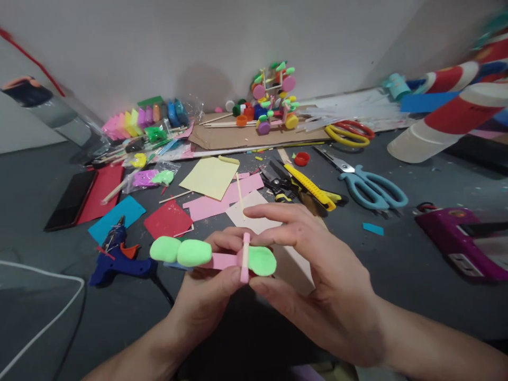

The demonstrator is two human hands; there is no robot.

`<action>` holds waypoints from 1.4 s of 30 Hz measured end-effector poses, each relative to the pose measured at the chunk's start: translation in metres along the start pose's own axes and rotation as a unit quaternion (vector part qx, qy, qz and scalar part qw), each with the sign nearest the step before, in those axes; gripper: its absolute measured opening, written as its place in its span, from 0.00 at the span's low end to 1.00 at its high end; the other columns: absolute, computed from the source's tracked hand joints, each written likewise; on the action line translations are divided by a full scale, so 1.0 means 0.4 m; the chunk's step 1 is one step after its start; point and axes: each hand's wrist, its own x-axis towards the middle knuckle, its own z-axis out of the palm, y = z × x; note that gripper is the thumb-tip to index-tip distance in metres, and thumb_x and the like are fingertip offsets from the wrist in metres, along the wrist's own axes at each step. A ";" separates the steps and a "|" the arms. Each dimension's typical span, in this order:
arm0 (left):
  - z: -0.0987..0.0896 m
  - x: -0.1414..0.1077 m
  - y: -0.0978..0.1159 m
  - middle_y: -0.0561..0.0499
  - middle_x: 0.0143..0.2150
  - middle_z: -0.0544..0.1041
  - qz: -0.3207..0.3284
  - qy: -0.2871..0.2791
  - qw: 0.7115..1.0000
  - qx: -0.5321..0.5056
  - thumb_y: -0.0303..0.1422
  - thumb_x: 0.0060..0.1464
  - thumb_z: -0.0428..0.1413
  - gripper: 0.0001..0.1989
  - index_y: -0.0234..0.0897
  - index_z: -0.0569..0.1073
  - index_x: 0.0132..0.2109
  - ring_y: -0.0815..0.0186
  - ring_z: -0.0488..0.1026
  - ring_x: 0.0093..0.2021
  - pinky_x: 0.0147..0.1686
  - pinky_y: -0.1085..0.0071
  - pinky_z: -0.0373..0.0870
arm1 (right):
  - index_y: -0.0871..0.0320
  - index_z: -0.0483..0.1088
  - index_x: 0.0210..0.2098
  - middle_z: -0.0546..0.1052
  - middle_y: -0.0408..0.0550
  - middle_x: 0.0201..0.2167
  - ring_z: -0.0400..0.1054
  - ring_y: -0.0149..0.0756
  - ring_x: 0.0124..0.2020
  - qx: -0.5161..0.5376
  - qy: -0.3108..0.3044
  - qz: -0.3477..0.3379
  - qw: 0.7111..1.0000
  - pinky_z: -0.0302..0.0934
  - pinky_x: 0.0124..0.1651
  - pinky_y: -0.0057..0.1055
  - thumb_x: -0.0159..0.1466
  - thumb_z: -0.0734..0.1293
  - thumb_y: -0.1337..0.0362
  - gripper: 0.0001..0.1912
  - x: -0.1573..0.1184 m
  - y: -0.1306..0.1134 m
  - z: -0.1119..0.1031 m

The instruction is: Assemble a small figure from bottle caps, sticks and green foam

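Between my hands is a small craft model (224, 261) with a pink body, soft bright-green clay pads and a short pale stick with pink ends set crosswise. My left hand (206, 296) is closed round its middle, thumb near the stick's lower end. Curving round the model's right end, my right hand (313, 264) has its thumb and a finger at either side of the green clay pad (262, 261); its index finger stretches out above. The model's underside is mostly hidden by my fingers.
Around my hands lie a blue glue gun (123, 259), red paper (169, 218), yellow paper (210, 177), a yellow cutter knife (309, 186), blue-handled scissors (369, 185) and a purple tool (460, 241). Similar wheeled models (275, 114) stand at the back, near a white-and-red bottle (444, 127).
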 end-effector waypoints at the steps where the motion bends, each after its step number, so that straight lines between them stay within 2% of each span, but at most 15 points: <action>1: 0.001 0.001 0.001 0.53 0.41 0.76 0.004 -0.002 1.000 -0.001 0.37 0.42 0.71 0.12 0.42 0.78 0.34 0.61 0.75 0.43 0.45 0.63 0.75 | 0.57 0.67 0.48 0.73 0.49 0.56 0.63 0.32 0.61 -0.001 0.002 -0.003 1.000 0.57 0.62 0.30 0.64 0.70 0.64 0.14 0.000 0.000 0.001; 7: -0.007 0.003 -0.007 0.55 0.41 0.76 0.016 -0.027 0.999 -0.009 0.36 0.44 0.70 0.11 0.44 0.79 0.35 0.65 0.75 0.41 0.44 0.68 0.75 | 0.57 0.67 0.46 0.74 0.51 0.55 0.65 0.34 0.59 -0.004 0.009 -0.010 1.000 0.59 0.60 0.33 0.65 0.68 0.66 0.10 0.002 -0.003 0.003; 12: -0.012 0.003 -0.007 0.53 0.45 0.77 0.011 -0.047 0.999 -0.002 0.35 0.47 0.68 0.09 0.43 0.78 0.36 0.60 0.76 0.45 0.45 0.64 0.75 | 0.57 0.68 0.49 0.74 0.51 0.55 0.66 0.37 0.60 0.029 0.004 -0.008 1.000 0.61 0.60 0.35 0.64 0.70 0.61 0.16 0.007 -0.003 -0.009; 14: -0.015 0.003 -0.004 0.52 0.46 0.77 0.006 -0.063 0.998 -0.001 0.34 0.48 0.68 0.08 0.43 0.78 0.37 0.59 0.76 0.45 0.45 0.63 0.75 | 0.56 0.68 0.49 0.75 0.51 0.54 0.66 0.39 0.60 0.054 0.004 0.003 0.999 0.63 0.60 0.36 0.65 0.70 0.60 0.15 0.008 -0.003 -0.015; 18: -0.031 0.003 -0.001 0.51 0.47 0.77 0.023 -0.092 0.995 0.041 0.33 0.50 0.67 0.08 0.43 0.77 0.38 0.58 0.75 0.48 0.49 0.61 0.73 | 0.54 0.73 0.39 0.76 0.48 0.53 0.69 0.39 0.57 0.077 0.021 0.067 0.995 0.66 0.56 0.37 0.67 0.68 0.62 0.03 0.015 -0.006 -0.025; 23: -0.048 -0.001 -0.002 0.49 0.51 0.77 0.073 -0.120 0.983 0.122 0.31 0.52 0.65 0.10 0.45 0.77 0.42 0.56 0.72 0.54 0.58 0.55 0.67 | 0.52 0.74 0.32 0.79 0.42 0.48 0.74 0.36 0.50 0.009 0.026 0.100 0.995 0.66 0.52 0.35 0.65 0.68 0.66 0.05 0.023 -0.015 -0.035; 31: -0.041 -0.004 0.009 0.51 0.49 0.77 0.112 -0.104 0.976 0.153 0.29 0.54 0.64 0.09 0.47 0.77 0.42 0.58 0.73 0.52 0.55 0.60 0.69 | 0.52 0.74 0.32 0.79 0.45 0.48 0.74 0.36 0.49 -0.049 0.036 0.055 0.997 0.68 0.53 0.35 0.66 0.67 0.68 0.06 0.020 -0.014 -0.039; 37: -0.043 -0.006 0.011 0.55 0.51 0.74 0.140 -0.117 0.966 0.184 0.28 0.57 0.61 0.12 0.51 0.77 0.46 0.64 0.71 0.52 0.48 0.71 0.69 | 0.52 0.73 0.30 0.79 0.44 0.46 0.75 0.36 0.46 -0.060 0.037 0.052 0.996 0.70 0.51 0.36 0.65 0.67 0.69 0.08 0.023 -0.018 -0.043; 42: -0.044 -0.011 0.012 0.52 0.51 0.74 0.144 -0.116 0.961 0.203 0.30 0.58 0.61 0.10 0.50 0.78 0.46 0.63 0.70 0.51 0.48 0.71 0.70 | 0.52 0.74 0.31 0.79 0.43 0.46 0.74 0.33 0.48 -0.075 0.031 0.048 0.996 0.68 0.54 0.32 0.65 0.67 0.68 0.07 0.026 -0.015 -0.044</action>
